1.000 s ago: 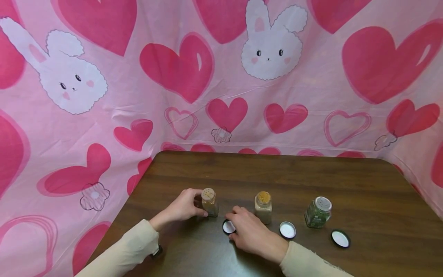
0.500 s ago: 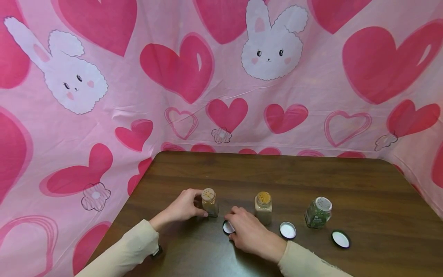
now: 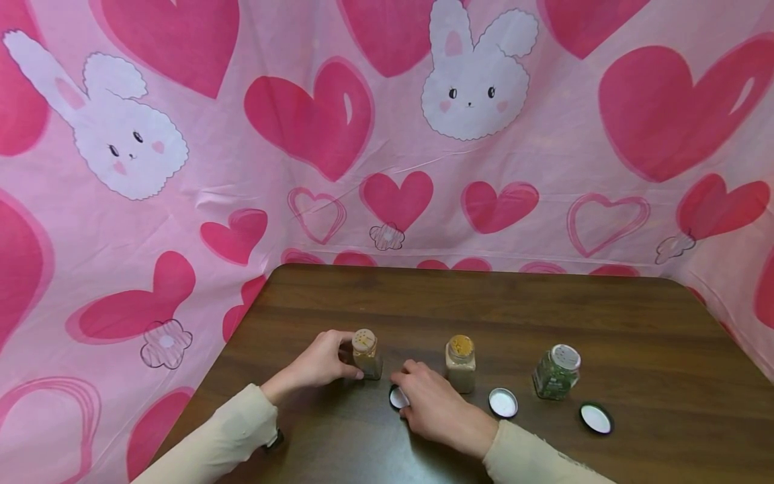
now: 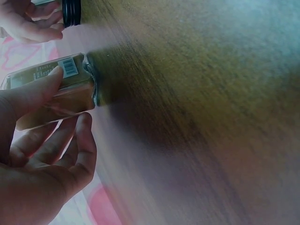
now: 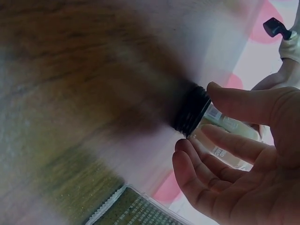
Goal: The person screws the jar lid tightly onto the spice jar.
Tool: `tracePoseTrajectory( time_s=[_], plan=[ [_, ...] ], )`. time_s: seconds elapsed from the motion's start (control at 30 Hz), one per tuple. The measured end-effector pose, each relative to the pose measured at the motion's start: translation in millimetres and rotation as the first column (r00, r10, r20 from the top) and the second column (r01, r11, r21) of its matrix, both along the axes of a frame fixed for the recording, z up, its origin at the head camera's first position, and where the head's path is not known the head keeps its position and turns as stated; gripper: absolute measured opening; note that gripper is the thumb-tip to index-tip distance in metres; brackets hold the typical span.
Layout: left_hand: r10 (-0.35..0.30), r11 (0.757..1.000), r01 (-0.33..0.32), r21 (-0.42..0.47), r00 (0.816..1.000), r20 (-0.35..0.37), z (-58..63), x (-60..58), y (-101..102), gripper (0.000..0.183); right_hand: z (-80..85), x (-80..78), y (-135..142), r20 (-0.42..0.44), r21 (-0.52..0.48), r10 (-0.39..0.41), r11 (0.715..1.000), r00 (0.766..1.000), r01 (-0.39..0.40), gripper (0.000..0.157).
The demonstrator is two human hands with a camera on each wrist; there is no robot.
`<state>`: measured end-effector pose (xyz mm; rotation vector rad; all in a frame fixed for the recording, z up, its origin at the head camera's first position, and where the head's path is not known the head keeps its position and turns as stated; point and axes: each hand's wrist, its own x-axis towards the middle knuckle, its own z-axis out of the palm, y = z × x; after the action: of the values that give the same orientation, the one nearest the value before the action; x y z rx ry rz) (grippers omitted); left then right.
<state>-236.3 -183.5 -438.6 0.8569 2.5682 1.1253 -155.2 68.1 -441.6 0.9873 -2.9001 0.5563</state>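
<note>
Pink cloth (image 3: 387, 148): hearts and white rabbits, running from the far left right across behind the worktop (image 3: 484, 302).
Left hand (image 3: 320, 361): clamped on the first jar, thumb on one side, fingers on the other.
Brown-powder jar (image 3: 371, 365): upright on the worktop in that grip, perforated top showing.
Near cap (image 3: 399, 397): black rim, white inside facing up, just right of the jar and on the worktop.
Right hand (image 3: 432, 403): thumb and fingers pinching that cap by its edge.
Beige-powder jar (image 3: 461, 372): upright beyond the right hand, yellow-dusted top.
Middle cap (image 3: 502, 403): lying white side up, between two jars.
Green-herb jar (image 3: 551, 380): standing farther right, pale perforated top.
Last cap (image 3: 596, 418): white side up, rightmost of all.
</note>
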Motion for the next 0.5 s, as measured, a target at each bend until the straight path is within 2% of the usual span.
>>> tracePoseTrajectory(
  time_s=[0.5],
  plan=[
    [-0.007,1.000,0.007,0.003,1.000,0.010,-0.3,-0.9,-1.4,0.042,-1.5,0.0,0.3,0.031,0.012,-0.006,1.000,1.000,0.006,0.037]
  ],
)
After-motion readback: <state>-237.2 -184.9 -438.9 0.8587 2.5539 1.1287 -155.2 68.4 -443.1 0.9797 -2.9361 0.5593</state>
